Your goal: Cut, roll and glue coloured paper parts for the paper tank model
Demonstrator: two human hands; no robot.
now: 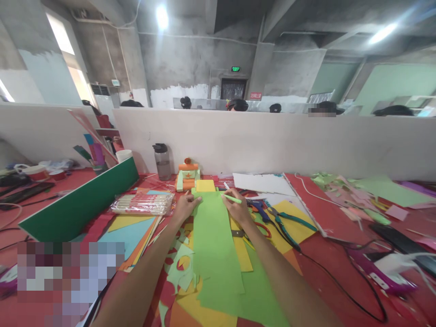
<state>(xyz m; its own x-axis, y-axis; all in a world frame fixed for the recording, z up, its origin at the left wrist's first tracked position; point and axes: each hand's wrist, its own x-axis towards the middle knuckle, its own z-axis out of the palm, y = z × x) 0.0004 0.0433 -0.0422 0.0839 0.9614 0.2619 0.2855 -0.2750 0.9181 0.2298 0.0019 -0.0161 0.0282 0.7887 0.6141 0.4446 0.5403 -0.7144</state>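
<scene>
A long strip of light green paper (214,236) runs down the middle of the table toward me, over other sheets and scraps. At its far end sits a yellow paper block (205,185). My left hand (186,207) is closed at the strip's upper left edge, its thumb on the paper and its other fingers partly hidden. My right hand (239,210) grips a light green pen (233,198) at the upper right edge, close to the paper. Behind the block stands an orange and pale green paper model (188,176) with a star on it.
Pliers (293,222) and red-handled scissors (264,229) lie right of my right hand. Wrapped sticks (142,204) lie left, beside a green board (85,202). A water bottle (162,162) stands before the white partition (272,141). Cables and a purple power strip (381,272) are at right.
</scene>
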